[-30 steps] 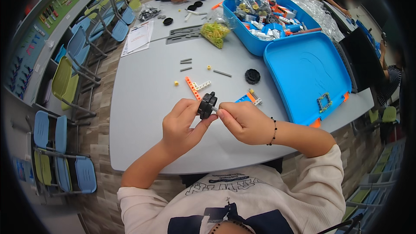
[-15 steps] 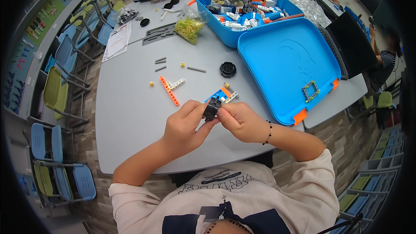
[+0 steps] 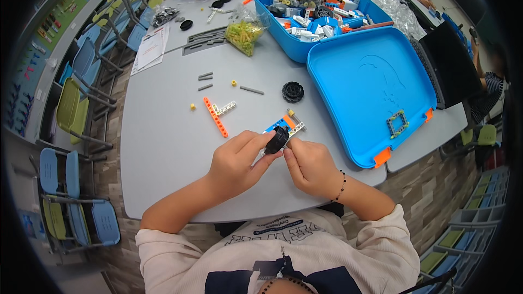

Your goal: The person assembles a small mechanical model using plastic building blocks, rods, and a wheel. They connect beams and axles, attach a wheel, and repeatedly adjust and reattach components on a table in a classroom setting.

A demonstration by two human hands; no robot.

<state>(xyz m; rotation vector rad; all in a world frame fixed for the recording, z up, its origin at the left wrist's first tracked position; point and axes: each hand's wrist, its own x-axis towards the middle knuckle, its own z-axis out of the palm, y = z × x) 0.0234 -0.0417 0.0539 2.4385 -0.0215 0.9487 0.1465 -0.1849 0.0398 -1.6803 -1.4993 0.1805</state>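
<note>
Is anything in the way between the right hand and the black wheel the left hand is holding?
Nothing visible. The right hand is right beside the black wheel in the left hand. I can't tell if they touch. The blue, orange and white piece lies beyond them, not between.

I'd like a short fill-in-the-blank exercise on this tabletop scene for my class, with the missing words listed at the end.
1. The left hand holds a round part that is coloured ____.
2. A beaded bracelet circles the ____ wrist.
3. The long orange beam on the grey table lies to the ____ of the blue case in the picture.
4. The latches on the open lid are coloured ____.

Missing words: black; right; left; orange.
</note>
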